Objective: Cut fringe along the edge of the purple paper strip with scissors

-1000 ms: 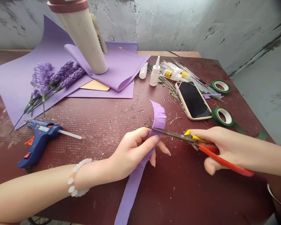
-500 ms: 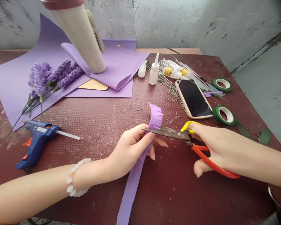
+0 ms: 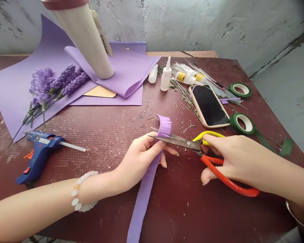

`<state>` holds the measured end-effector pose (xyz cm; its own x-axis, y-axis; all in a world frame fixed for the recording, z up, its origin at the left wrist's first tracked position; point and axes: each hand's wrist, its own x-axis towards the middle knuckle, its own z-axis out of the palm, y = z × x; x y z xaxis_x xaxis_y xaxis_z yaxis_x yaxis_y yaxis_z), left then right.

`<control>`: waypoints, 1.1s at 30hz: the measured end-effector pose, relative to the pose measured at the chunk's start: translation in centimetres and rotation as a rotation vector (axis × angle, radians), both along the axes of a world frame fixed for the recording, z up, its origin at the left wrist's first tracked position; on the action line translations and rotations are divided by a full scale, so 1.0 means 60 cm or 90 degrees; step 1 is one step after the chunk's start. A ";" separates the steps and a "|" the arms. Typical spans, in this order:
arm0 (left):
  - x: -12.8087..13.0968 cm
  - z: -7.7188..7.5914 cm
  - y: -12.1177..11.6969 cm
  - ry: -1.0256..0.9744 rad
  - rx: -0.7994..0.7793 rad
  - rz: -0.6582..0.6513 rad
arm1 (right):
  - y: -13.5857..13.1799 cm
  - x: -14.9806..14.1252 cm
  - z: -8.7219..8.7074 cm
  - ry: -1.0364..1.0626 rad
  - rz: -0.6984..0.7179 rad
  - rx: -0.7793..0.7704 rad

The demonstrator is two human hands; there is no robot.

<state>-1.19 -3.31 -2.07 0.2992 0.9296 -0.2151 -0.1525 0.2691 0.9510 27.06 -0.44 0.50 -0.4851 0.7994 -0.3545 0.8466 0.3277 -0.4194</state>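
My left hand pinches a strip of lilac crepe paper between thumb and fingers, and its long tail hangs down toward the table's near edge. My right hand grips a pair of scissors with red and yellow handles. Their dark metal blades lie across the paper just below its fringed, curled top, and the tips reach past my left fingers. A pale beaded bracelet circles my left wrist.
A blue hot glue gun lies left of my hands. Behind it are purple paper lavender sprigs on lilac paper sheets under a white tube. At the right are a phone, green tape rolls, glue bottles and scattered stem pieces.
The scissors and my right hand have moved left, with the blades further across the paper. The strip's fringed top has shifted left and looks shorter and more curled.
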 end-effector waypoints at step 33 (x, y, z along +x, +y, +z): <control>-0.003 0.001 -0.007 -0.053 0.015 -0.025 | 0.011 0.010 0.007 0.094 -0.018 -0.180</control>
<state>-1.36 -3.71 -2.00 0.3509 0.9215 -0.1664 -0.2216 0.2544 0.9414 27.68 0.21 0.93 -0.5271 0.6928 -0.4921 0.7766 0.1575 -0.6100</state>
